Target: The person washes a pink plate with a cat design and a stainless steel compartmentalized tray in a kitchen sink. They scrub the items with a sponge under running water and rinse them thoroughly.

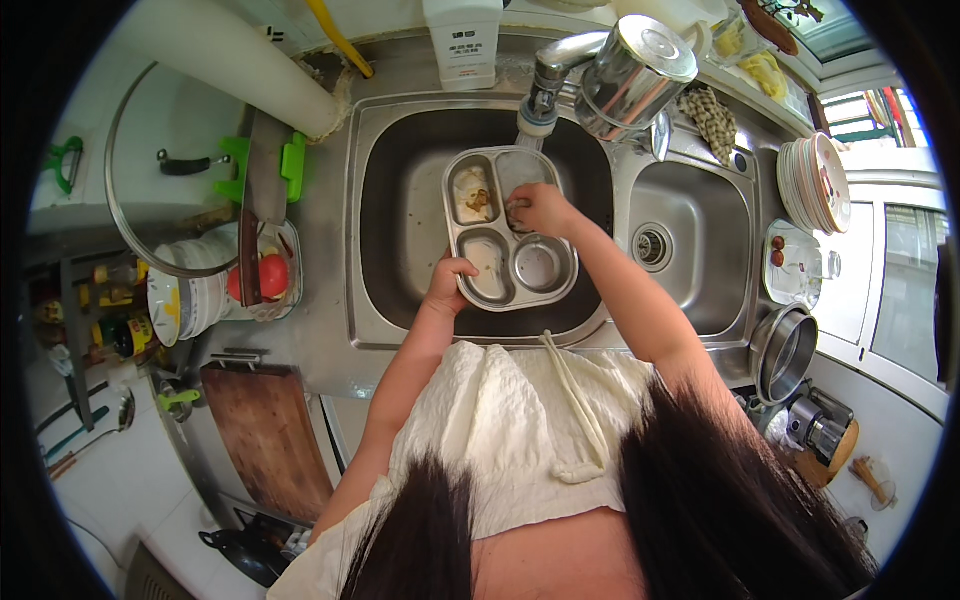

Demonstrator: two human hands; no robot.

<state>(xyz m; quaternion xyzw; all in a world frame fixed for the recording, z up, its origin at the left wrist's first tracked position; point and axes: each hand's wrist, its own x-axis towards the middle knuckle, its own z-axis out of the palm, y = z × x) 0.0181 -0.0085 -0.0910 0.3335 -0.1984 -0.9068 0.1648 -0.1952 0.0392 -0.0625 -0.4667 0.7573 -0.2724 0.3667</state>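
Observation:
A stainless-steel divided food tray (504, 264) is held over the large basin of a steel sink (409, 225). My left hand (448, 285) grips its lower left rim, thumb over the edge. My right hand (546, 210) reaches into the upper right compartment, fingers curled on a small greyish wad (517, 217), mostly hidden, whose kind I cannot make out. Water runs from the faucet (537, 112) into that same compartment. Brown food scraps (478, 200) lie in the upper left compartment, and cloudy liquid with bits sits in the lower left one. The round compartment (538, 262) looks wet.
A metal cylinder (637, 75) hangs beside the faucet, next to a white bottle (463, 45) with writing. The smaller basin (690, 292) is at right, near stacked plates (810, 184) and steel bowls (784, 352). At left are a cleaver (264, 172), a glass lid and stacked dishes (187, 292).

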